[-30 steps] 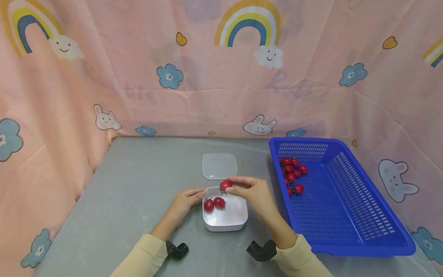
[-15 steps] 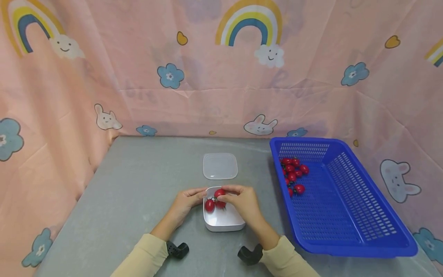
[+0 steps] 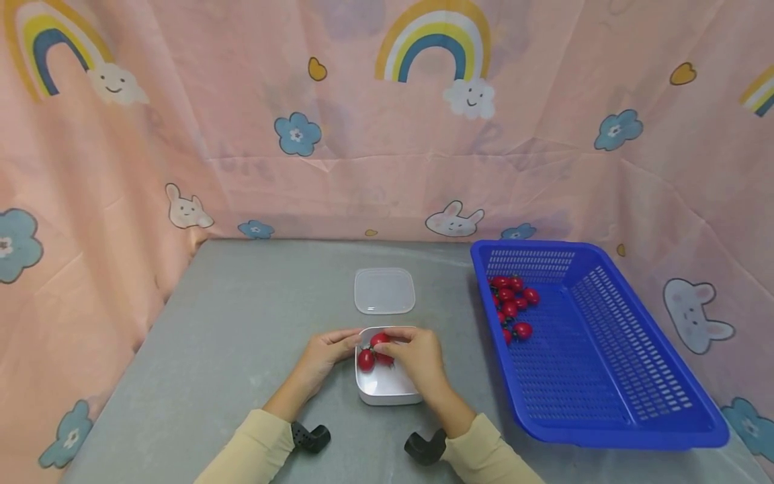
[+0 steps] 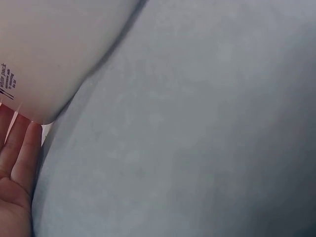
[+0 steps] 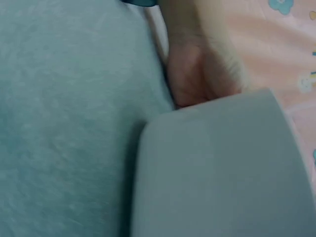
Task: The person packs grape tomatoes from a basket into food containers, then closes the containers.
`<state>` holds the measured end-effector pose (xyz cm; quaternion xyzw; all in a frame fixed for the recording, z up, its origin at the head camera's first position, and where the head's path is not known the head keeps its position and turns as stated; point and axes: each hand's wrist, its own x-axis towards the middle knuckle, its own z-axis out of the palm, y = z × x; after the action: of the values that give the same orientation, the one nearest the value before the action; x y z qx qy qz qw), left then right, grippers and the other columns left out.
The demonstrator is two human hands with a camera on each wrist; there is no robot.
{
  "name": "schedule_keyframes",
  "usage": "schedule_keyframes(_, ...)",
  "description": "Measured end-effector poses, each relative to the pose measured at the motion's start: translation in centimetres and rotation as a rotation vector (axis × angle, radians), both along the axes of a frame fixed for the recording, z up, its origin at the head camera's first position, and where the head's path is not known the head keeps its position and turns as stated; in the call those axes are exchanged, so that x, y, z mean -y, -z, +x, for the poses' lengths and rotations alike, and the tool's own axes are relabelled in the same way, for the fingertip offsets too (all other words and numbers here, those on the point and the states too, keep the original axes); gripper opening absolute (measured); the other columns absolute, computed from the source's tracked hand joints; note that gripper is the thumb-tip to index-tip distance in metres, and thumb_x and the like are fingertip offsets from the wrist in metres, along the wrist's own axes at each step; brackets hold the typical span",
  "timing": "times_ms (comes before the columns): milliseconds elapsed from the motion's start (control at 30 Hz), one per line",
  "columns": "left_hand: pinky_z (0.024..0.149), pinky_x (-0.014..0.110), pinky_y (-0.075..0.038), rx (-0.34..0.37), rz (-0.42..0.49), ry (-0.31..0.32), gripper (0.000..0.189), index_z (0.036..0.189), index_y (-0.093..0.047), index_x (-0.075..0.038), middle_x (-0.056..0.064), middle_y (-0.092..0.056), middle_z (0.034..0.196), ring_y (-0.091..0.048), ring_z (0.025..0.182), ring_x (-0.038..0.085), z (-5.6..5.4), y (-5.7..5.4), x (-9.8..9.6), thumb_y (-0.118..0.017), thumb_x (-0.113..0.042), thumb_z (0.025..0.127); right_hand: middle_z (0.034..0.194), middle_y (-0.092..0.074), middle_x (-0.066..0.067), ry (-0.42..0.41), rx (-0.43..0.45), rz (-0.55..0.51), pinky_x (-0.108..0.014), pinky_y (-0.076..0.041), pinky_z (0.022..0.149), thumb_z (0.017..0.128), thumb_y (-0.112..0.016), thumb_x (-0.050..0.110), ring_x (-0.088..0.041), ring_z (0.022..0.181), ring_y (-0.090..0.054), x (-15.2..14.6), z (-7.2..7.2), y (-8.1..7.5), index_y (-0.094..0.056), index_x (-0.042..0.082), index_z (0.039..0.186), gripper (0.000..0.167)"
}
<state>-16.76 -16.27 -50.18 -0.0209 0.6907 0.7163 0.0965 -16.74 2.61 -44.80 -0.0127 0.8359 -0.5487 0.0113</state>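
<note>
In the head view my right hand (image 3: 414, 356) is over the white container (image 3: 383, 384), pinching a cherry tomato (image 3: 379, 339) between thumb and fingers near the container's far left corner. Two more cherry tomatoes lie inside: one (image 3: 365, 361) by the left wall, the other (image 3: 385, 361) partly covered by the right thumb. My left hand (image 3: 326, 353) holds the container at its left far corner, thumb at the rim. The left wrist view shows its fingers (image 4: 24, 148) against the outer wall, which bears small dark print. In the right wrist view the container wall hides the fingertips.
A clear lid (image 3: 384, 291) lies flat on the grey table (image 3: 260, 323) just beyond the container. To the right stands a large blue basket (image 3: 605, 437) with several cherry tomatoes (image 3: 509, 308) along its left side. A patterned pink cloth (image 3: 363, 181) hangs behind the table.
My right hand has moved left and down with its cherry tomato, from over the far rim into the container beside the other two. The left hand has kept its place.
</note>
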Motion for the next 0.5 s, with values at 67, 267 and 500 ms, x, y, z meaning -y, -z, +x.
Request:
schedule_keyframes(67,0.089,0.02,-0.054,0.004,0.01,0.0,0.04,0.125,-0.064,0.008,0.015,-0.07,0.123,-0.068,0.097,0.001,-0.02,0.02,-0.05,-0.068,-0.016,0.093,0.095,-0.077,-0.016,-0.005,-0.005,0.006,-0.028,-0.057,0.074,0.072,-0.086,0.01,-0.026,0.095,-0.071,0.13,0.09,0.14,-0.078,-0.001,0.099,0.03)
schedule_keyframes(267,0.089,0.02,-0.054,0.001,0.029,-0.001,0.041,0.126,-0.063,0.009,0.014,-0.07,0.122,-0.068,0.096,0.0,-0.16,0.2,-0.1,-0.068,-0.014,0.093,0.092,-0.077,-0.017,-0.018,-0.019,0.029,-0.028,-0.058,0.071,0.072,-0.086,0.007,-0.024,0.088,-0.072,0.42,0.17,0.19,-0.078,-0.002,0.098,0.029)
schedule_keyframes(500,0.088,0.019,-0.054,0.005,0.011,0.0,0.04,0.126,-0.063,0.008,0.018,-0.068,0.126,-0.068,0.097,0.001,-0.13,0.17,-0.03,-0.068,-0.015,0.094,0.093,-0.077,-0.018,-0.051,-0.044,0.107,-0.035,-0.059,0.075,0.071,-0.086,0.004,-0.027,0.089,-0.072,0.54,0.23,0.35,-0.077,-0.005,0.096,0.029)
